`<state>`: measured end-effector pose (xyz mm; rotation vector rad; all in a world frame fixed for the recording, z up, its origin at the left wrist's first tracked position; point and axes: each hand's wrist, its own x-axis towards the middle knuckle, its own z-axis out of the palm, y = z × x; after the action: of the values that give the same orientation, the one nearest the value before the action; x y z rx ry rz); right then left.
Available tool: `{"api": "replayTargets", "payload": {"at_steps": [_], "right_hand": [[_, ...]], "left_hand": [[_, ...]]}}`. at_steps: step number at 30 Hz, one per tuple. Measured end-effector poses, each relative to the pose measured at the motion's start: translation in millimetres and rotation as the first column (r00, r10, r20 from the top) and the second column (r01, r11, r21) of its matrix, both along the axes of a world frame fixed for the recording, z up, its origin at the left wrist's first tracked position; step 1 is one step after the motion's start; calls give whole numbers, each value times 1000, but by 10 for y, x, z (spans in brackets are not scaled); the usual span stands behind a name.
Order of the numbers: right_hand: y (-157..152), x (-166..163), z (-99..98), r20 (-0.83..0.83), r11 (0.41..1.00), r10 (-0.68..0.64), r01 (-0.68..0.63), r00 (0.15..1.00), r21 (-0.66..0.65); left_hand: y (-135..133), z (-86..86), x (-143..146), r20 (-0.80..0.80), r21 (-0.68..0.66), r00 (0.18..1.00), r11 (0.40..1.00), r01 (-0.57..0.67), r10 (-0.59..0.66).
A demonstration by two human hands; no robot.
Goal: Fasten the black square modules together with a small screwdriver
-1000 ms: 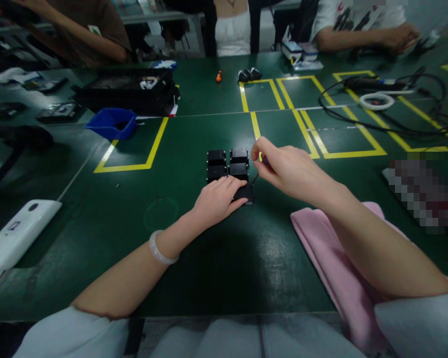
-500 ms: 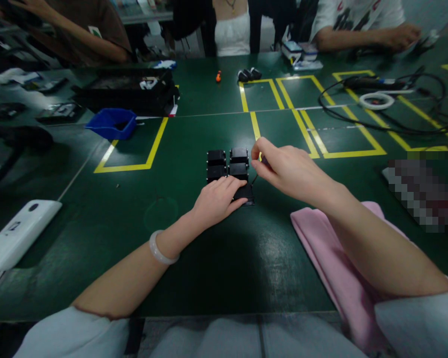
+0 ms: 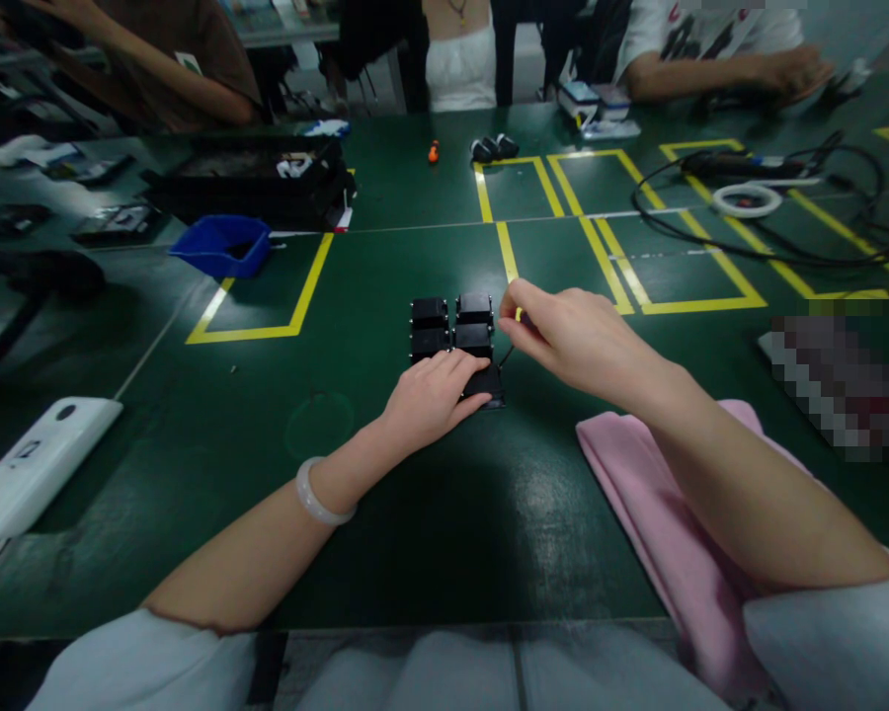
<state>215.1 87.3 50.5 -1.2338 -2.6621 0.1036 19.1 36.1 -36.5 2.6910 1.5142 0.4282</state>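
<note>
Several small black box-shaped parts [image 3: 451,326] sit packed together in a block on the green table [image 3: 430,513]. My left hand [image 3: 430,395] lies on the nearest black part [image 3: 487,382], fingers pressed down over it and holding it in place. My right hand [image 3: 570,336] hovers just right of the block, fingers pinched round a thin tool with a yellow end, whose dark tip points down at that nearest part. A white bangle is on my left wrist.
A pink cloth [image 3: 659,523] lies under my right forearm. A white device [image 3: 37,459] rests at the left edge, a blue bin [image 3: 222,244] and black tray [image 3: 259,178] at the back left. Cables and a white ring [image 3: 748,200] lie at the back right. Other people sit across the table.
My right hand has shifted very slightly; my left hand and the black parts have not moved.
</note>
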Motion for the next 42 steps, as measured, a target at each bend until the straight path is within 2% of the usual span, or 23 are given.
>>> {"api": "replayTargets", "payload": {"at_steps": [5, 10, 15, 42], "right_hand": [[-11, -1, 3, -41, 1000, 6, -7, 999, -6], [-4, 6, -1, -1, 1000, 6, -6, 1000, 3], [-10, 5, 5, -33, 1000, 18, -19, 999, -24], [-5, 6, 3, -13, 1000, 15, -15, 1000, 5]], "left_hand": [[1, 0, 1, -7, 1, 1000, 1000, -1, 1], [2, -7, 3, -13, 11, 1000, 1000, 2, -2], [2, -11, 1, -8, 18, 1000, 1000, 3, -3], [4, -12, 0, -14, -2, 1000, 1000, -2, 2]]}}
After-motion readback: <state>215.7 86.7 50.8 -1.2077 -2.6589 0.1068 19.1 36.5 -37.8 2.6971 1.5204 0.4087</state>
